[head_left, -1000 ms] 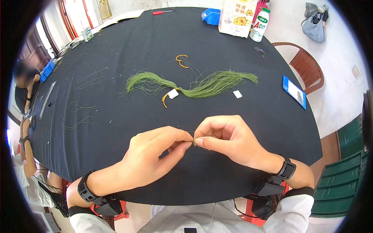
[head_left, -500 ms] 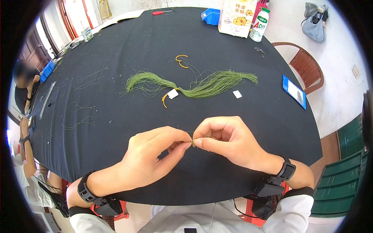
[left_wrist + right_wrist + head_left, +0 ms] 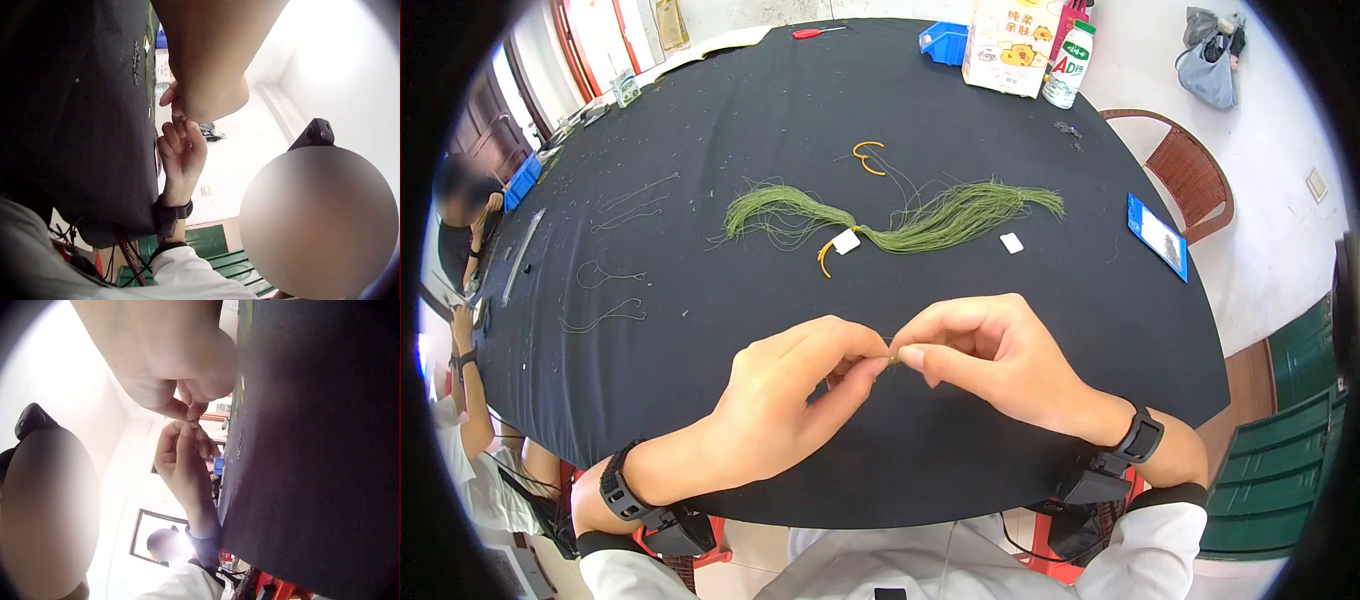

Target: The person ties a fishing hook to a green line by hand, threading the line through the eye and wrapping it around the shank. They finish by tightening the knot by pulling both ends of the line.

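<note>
Above the near part of the black-covered table (image 3: 960, 450), both hands meet tip to tip. My left hand (image 3: 795, 390) pinches a thin olive-green thread (image 3: 893, 358) between thumb and forefinger. From the other side my right hand (image 3: 1005, 355) pinches the same thread, its thumb laid along the forefinger. Fingertips hide most of the thread. In the right wrist view the left hand (image 3: 184, 465) reaches up to the right fingertips; the left wrist view has the right hand (image 3: 181, 150) beneath the left. Beyond them lies a bundle of green threads (image 3: 960, 220), bound at its middle.
A white tag (image 3: 845, 241) lies by the bundle's binding, another white piece (image 3: 1011, 243) to its right. Behind is a curved yellow cord (image 3: 868, 158). Several loose looped threads (image 3: 605, 318) lie left. A blue packet (image 3: 1157, 237) lies right; a white bottle (image 3: 1068, 65) stands at the back.
Both hands have shifted slightly up and to the left, still pinching together. The right thumb has moved up a little at the fingertips. The bundle and other things have not moved.
</note>
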Tool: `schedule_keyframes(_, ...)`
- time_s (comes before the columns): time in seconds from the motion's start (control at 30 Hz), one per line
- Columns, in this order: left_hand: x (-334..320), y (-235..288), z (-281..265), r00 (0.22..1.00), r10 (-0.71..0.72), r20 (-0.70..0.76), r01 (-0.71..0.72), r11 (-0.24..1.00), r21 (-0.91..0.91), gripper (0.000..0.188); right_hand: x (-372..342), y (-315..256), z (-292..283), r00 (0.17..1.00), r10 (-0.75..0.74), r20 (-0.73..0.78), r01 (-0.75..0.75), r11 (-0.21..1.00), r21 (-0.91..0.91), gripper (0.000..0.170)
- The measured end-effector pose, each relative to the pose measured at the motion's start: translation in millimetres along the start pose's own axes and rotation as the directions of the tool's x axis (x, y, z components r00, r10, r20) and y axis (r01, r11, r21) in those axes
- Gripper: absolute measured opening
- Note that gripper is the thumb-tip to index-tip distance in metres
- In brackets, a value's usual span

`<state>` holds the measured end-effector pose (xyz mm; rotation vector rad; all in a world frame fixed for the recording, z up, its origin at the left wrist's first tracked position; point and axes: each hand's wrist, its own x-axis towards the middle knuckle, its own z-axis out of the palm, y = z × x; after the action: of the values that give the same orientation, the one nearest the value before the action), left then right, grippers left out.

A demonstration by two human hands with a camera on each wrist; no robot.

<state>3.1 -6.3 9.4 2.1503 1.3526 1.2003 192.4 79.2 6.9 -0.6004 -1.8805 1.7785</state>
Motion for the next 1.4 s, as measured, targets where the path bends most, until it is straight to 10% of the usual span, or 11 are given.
schedule_keyframes(0.47, 0, 1, 1, 0.965, -0.260, 0.042, 0.262, 0.926, -0.272, 0.005, 3, -2, -8, 0.998, -0.043, -0.048, 0.029, 0.962, -0.273, 0.013)
schedule_keyframes(1.4, 1, 4, -4, 0.882, -0.416, 0.223, 0.441, 0.559, -0.702, 0.010, -1, 5, 7, 0.979, 0.163, 0.121, -0.160, 0.987, -0.036, 0.017)
